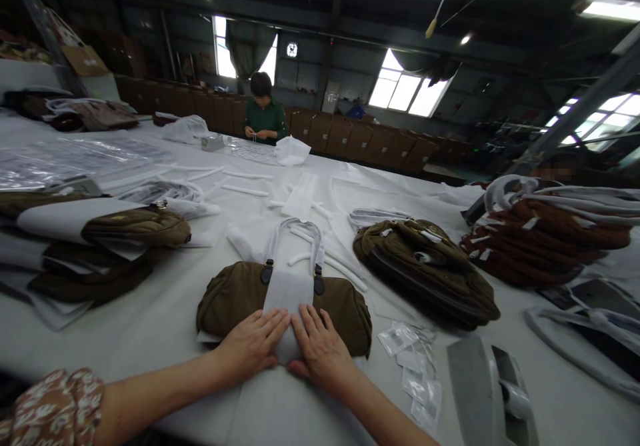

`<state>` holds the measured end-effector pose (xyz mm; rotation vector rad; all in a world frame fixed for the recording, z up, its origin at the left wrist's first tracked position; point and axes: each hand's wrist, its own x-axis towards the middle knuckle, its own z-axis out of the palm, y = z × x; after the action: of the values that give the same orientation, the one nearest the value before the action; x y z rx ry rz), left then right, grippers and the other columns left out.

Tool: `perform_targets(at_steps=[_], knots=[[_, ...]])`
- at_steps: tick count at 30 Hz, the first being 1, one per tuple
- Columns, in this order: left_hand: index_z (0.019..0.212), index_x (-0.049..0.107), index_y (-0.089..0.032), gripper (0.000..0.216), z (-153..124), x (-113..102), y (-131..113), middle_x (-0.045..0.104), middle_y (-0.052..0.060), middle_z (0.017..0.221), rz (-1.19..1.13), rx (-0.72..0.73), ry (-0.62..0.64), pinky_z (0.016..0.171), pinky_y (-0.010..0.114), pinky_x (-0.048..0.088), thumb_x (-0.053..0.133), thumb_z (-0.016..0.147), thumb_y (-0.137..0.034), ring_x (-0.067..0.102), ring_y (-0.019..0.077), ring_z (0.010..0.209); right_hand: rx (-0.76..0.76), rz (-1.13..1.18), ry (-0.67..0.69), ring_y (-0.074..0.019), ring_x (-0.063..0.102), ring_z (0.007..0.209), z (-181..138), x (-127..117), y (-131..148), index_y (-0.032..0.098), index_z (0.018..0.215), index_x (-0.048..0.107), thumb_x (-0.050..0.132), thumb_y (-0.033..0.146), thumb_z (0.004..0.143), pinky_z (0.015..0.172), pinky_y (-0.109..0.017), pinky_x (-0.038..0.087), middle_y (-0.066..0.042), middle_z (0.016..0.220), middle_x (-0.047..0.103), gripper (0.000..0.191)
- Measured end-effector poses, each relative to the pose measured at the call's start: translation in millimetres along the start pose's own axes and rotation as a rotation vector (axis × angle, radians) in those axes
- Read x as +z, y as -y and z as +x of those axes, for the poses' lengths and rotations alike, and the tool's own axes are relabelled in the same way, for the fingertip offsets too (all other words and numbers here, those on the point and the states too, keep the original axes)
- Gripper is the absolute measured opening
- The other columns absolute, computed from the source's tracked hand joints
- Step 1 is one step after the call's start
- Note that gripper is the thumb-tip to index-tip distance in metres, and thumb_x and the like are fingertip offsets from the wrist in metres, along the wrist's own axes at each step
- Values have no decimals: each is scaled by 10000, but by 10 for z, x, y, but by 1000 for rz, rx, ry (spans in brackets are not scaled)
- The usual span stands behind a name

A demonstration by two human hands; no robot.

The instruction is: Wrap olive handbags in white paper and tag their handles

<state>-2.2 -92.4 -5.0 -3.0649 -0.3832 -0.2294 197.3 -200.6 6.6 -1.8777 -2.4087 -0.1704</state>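
An olive-green handbag (pixel 227 293) lies on the white-covered table in front of me, its wrapped handles (pixel 320 246) pointing away. A strip of white foam sheet (pixel 289 287) runs down the middle of the bag between the dark handle tabs. My left hand (pixel 255 341) lies flat on the strip's left side, fingers stretched out. Beside it my right hand (pixel 320 347) presses flat on the strip and the bag, its fingers spread. Neither hand grips anything. The part of the bag under my palms is hidden.
Stacked olive bags with white sheets (pixel 135 223) stand at the left. More olive bags (pixel 425 266) lie at the right, near a brown bag pile (pixel 545 239). Small clear packets (pixel 415 366) and a grey tape dispenser (pixel 493 393) are close by. A person in green (pixel 265 116) works across the table.
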Motion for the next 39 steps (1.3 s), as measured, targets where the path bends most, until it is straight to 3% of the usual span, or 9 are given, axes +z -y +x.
perform_targets(at_steps=[6, 10, 15, 19, 23, 26, 29, 32, 39], knots=[[1466, 200, -177, 702, -22, 24, -13, 359, 130, 1501, -3, -20, -36, 1064, 509, 295, 538, 900, -418, 358, 291, 1345, 59, -29, -97, -368, 384, 1320, 19, 123, 161, 77, 1390, 411, 581, 479, 839, 1064, -534, 302, -257, 1414, 430, 704], [1452, 242, -198, 589, -58, -7, -62, 385, 116, 1488, 14, -33, -64, 1071, 511, 275, 474, 940, -375, 358, 273, 1344, 73, 13, -128, -320, 399, 1324, -142, -35, 216, 128, 1398, 411, 592, 369, 854, 1073, -498, 321, -204, 1432, 434, 622], [1425, 295, -194, 607, -63, -55, -53, 417, 110, 1467, 48, -14, -67, 1067, 454, 300, 539, 906, -392, 346, 253, 1355, -179, 89, 62, -256, 284, 1400, -633, -389, 186, 300, 1401, 387, 553, 118, 804, 1109, -488, 274, -90, 1524, 322, 647], [1420, 313, -197, 626, -62, -57, -39, 430, 126, 1456, 60, 1, -76, 1047, 420, 327, 560, 889, -417, 368, 253, 1346, -294, 147, 132, -238, 294, 1393, -746, -413, 245, 311, 1301, 483, 530, 175, 869, 1093, -454, 298, -56, 1503, 368, 456], [1435, 282, -212, 623, -70, -52, -45, 416, 105, 1471, 57, -3, -97, 1054, 455, 316, 533, 905, -422, 373, 251, 1343, -360, 172, -16, -181, 463, 1261, -614, -206, 356, 278, 1112, 576, 450, 222, 953, 1068, -413, 310, -29, 1283, 599, 210], [1440, 273, -211, 629, -71, -26, -42, 417, 102, 1471, 55, -2, -110, 1060, 478, 305, 524, 908, -434, 385, 256, 1335, -332, 253, -227, -142, 587, 1064, -524, -73, 382, 222, 1002, 573, 363, 143, 964, 1008, -362, 348, -27, 1050, 696, 228], [1443, 272, -208, 637, -66, 19, -28, 414, 106, 1472, 43, 9, -119, 1075, 495, 278, 514, 908, -456, 390, 270, 1329, -223, 296, -391, -163, 588, 1086, -421, -87, 309, 191, 1010, 557, 317, 75, 921, 934, -346, 382, -76, 1077, 693, 282], [1439, 283, -212, 592, -62, 56, -13, 410, 97, 1476, 40, 13, -128, 1087, 509, 247, 463, 932, -456, 391, 280, 1326, -140, 290, -435, -183, 596, 1077, -290, -193, 184, 201, 1013, 558, 343, 90, 903, 888, -348, 390, -87, 1090, 692, 265], [1424, 318, -205, 571, -76, 109, -1, 402, 107, 1475, 103, 47, -213, 1094, 479, 233, 431, 937, -481, 413, 255, 1290, -208, 304, -387, -175, 607, 1018, -272, -272, 39, 196, 1067, 538, 372, 75, 883, 845, -335, 345, -60, 1059, 697, 276]])
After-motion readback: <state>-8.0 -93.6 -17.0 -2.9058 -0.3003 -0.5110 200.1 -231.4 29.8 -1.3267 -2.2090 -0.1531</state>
